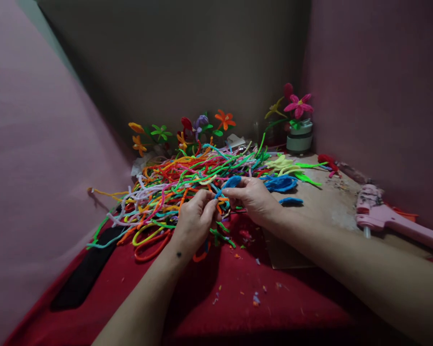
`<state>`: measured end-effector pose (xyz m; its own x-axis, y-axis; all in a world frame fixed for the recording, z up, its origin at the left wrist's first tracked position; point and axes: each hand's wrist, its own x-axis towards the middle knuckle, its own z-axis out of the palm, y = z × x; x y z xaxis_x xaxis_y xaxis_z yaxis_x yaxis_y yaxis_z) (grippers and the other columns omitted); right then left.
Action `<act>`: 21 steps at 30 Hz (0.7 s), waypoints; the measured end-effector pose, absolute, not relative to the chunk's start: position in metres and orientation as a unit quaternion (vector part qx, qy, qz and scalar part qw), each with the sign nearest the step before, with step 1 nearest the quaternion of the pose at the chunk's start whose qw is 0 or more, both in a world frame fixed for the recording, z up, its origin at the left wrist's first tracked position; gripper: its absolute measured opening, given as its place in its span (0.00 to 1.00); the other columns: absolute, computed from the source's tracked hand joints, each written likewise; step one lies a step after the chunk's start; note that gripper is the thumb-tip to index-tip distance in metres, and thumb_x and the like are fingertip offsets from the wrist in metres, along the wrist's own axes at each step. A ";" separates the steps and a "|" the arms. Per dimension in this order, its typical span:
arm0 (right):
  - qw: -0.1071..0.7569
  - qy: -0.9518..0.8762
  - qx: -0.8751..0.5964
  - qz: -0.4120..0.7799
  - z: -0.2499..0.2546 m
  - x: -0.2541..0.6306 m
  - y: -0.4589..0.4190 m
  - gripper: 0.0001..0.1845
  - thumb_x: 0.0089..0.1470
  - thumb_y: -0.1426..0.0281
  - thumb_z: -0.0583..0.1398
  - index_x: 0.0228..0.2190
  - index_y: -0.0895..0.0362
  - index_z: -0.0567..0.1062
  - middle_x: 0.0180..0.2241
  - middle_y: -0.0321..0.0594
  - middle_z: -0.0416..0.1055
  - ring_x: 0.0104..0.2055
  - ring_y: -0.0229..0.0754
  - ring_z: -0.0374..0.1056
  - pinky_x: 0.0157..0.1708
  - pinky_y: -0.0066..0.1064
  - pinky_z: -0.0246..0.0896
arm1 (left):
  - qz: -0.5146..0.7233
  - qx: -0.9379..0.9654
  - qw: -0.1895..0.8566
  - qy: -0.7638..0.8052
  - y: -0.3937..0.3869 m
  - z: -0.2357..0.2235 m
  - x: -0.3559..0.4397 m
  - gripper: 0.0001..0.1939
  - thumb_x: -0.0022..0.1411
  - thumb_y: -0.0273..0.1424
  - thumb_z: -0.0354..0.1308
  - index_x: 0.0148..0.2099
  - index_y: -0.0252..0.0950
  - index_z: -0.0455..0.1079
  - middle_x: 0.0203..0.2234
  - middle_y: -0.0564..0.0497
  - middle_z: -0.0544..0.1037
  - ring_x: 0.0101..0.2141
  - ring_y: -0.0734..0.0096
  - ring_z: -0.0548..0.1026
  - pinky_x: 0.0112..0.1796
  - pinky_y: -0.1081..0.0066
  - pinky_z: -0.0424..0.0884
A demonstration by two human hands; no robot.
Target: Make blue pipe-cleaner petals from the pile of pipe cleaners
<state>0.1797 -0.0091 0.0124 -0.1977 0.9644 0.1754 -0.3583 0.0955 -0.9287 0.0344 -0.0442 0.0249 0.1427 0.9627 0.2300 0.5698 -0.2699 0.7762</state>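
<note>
Between my two hands is a blue pipe cleaner [233, 182], bent into a loop at its upper end. My left hand [198, 214] pinches its lower end between thumb and finger. Higher up, my right hand [254, 197] is closed on the looped part. Just right of my right hand lie a bundle of blue pipe cleaner loops [279, 183] and a single blue piece [291, 201]. Behind and left of my hands spreads a large tangled heap of colourful pipe cleaners [187, 173].
A pink glue gun [386, 218] rests at the right on a cardboard sheet [332, 206]. Pipe cleaner flowers [225, 119] stand at the back, some by a grey-green jar [299, 139]. A black strip [86, 271] lies left on the red cloth [216, 307], which has scattered scraps.
</note>
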 end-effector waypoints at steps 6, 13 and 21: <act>0.575 -0.496 -0.308 0.573 0.010 0.177 -0.012 0.09 0.37 0.68 0.63 0.19 0.60 0.68 0.15 0.27 0.60 0.16 0.29 0.51 0.18 0.24 0.47 | 0.358 0.684 0.328 0.544 -0.047 0.027 0.039 0.10 0.58 0.38 0.50 0.32 0.37 0.63 0.15 0.57 0.70 0.14 0.78 0.64 0.17 0.78 0.59; 0.518 -0.525 -0.327 0.591 0.010 0.168 -0.020 0.16 0.42 0.59 0.61 0.24 0.59 0.67 0.18 0.30 0.63 0.16 0.30 0.54 0.16 0.24 0.48 | 0.479 0.649 0.229 0.545 -0.044 0.050 0.035 0.05 0.56 0.32 0.53 0.33 0.36 0.66 0.18 0.57 0.70 0.19 0.79 0.66 0.22 0.79 0.63; 0.304 -0.911 -0.218 0.172 0.001 0.167 -0.042 0.11 0.47 0.68 0.55 0.23 0.60 0.75 0.21 0.39 0.70 0.23 0.38 0.61 0.23 0.28 0.51 | 0.325 0.771 0.191 0.514 -0.019 0.062 0.084 0.10 0.51 0.34 0.57 0.32 0.33 0.74 0.25 0.52 0.73 0.28 0.72 0.69 0.30 0.74 0.64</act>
